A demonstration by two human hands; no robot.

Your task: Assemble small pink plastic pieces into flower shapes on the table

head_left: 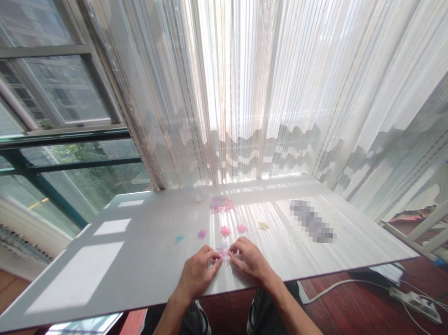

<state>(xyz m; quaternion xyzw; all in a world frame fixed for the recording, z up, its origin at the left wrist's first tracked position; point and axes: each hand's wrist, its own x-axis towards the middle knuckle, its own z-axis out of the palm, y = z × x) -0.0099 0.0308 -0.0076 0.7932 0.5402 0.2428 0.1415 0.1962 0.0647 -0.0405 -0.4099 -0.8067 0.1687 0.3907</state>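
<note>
Near the front edge of the white table [134,263], my left hand [198,269] and my right hand [249,257] meet around a small pale pink item [223,252]. Both hands have thumb and fingers closed in a pinch at its edges. Beyond them lie small piles: teal [180,238], purple [202,234], red-pink [225,231], pink [242,229] and pale yellow [263,225]. Further back is a larger mixed pink and lilac pile [222,204]. The separate pieces are too small to make out.
A clear round container [201,194] stands at the table's back, with a clear lid-like disc [256,186] to its right. A blurred-out object [312,221] lies on the right. Sheer curtains [244,88] hang behind. Cables and a power strip [415,303] are on the floor.
</note>
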